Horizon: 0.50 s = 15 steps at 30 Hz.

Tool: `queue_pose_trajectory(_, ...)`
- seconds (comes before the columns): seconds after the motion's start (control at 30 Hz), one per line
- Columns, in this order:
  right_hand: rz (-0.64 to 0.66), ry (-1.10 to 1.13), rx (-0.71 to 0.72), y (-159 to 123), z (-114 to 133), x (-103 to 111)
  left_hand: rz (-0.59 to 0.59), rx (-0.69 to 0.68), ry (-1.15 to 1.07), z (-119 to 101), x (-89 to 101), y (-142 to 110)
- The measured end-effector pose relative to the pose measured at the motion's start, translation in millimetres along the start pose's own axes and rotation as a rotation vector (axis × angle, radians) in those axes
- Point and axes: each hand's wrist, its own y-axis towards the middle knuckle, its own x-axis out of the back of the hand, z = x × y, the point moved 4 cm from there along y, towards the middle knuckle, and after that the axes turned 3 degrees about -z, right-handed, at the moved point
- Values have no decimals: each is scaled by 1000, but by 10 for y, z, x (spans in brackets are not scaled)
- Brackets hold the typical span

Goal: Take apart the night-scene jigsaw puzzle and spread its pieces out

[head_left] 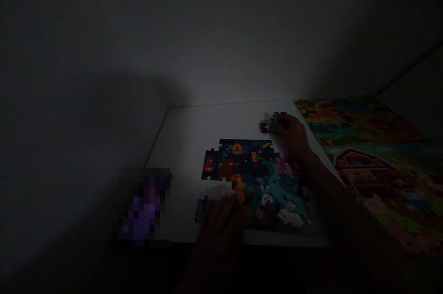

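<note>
As right hand (292, 135) touches puzzle pieces (272, 122), white tabletop (207, 128)

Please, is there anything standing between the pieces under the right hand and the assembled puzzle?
Nothing visible does. The pieces under the right hand lie on the white table, a little above the assembled puzzle, and only table surface shows between them.

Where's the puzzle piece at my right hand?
In the head view, the puzzle piece sits on the white table above the assembled puzzle, under the right hand.
</note>
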Motion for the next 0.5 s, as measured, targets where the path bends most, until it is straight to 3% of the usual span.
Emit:
queue_pose_trajectory(0.1, 23, -21, -1, -5, 1, -2, -40, 51, 72, 432, 74, -203)
queue_pose_trajectory(0.17, 22, -12, 4, -10, -8, -2, -8, 62, 66, 607, 94, -285)
queue_pose_trajectory(0.3, 18, 20, 2, -6, -48, -17, 55, 49, 32, 692, 136, -313)
queue_pose_trajectory(0.5, 39, 10, 9, 10, -51, -30, 20, -7, -37, 738, 202, -246)
